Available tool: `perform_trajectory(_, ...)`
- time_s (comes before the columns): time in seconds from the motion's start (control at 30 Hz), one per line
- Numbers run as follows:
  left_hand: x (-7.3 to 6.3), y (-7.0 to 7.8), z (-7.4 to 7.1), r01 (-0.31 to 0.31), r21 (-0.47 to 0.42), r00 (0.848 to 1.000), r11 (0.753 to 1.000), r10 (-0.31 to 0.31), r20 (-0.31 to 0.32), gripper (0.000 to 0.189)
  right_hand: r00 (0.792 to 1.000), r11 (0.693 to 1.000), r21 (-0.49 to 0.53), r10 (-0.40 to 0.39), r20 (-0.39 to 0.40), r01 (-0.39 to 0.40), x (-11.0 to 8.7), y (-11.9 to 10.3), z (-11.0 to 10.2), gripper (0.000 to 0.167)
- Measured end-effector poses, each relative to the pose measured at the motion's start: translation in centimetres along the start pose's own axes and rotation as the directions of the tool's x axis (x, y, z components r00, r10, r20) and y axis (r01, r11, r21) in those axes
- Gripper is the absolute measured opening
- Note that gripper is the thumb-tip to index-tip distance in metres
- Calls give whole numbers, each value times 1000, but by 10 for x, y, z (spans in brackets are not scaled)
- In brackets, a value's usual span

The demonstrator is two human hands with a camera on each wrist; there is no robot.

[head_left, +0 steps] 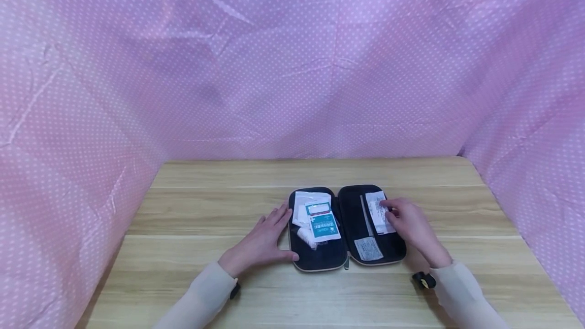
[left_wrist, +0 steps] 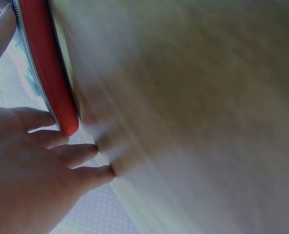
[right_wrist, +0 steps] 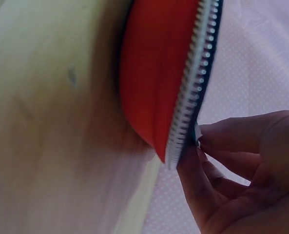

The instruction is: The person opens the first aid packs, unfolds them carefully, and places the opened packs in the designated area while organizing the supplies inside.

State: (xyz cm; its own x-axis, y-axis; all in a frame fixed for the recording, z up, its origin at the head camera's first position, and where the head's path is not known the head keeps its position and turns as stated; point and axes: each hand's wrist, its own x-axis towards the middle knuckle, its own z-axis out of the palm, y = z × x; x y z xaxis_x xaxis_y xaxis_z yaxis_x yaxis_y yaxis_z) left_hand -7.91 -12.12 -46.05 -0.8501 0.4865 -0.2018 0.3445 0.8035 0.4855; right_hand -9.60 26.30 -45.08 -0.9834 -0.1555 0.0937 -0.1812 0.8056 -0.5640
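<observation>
A zippered first-aid case lies unfolded on the table, dark inside with a red outer shell. Its left half holds a teal-and-white packet, a white packet and a white roll. In the right half, a printed white packet lies beside a thin pale strip and above a small silvery packet. My left hand rests with spread fingers against the case's left edge. Fingers and thumb of my right hand pinch the printed white packet at its right side.
The wooden table extends around the case on all sides. Pink dotted cloth hangs behind it and along both sides. A zipper pull sticks out at the front, between the two halves. Dark wrist devices sit at my sleeves.
</observation>
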Motion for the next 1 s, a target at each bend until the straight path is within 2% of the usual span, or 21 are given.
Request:
perform_trajectory(0.5, 0, 0, -1, -14, -15, 1000, 1000, 14, -6, 115, 999, 998, -49, -26, 33, 27, 7, -5, 2, 25)
perform_trajectory(0.73, 0, -1, 0, -2, -6, 1000, 1000, 2, 1, 115, 993, 1000, -26, -10, 121, 13, 11, -6, 8, 24)
perform_trajectory(1.0, 0, -1, 1, -8, -21, 1000, 1000, 8, -2, 116, 984, 1000, 6, 19, 178, -21, 11, -12, 6, 25)
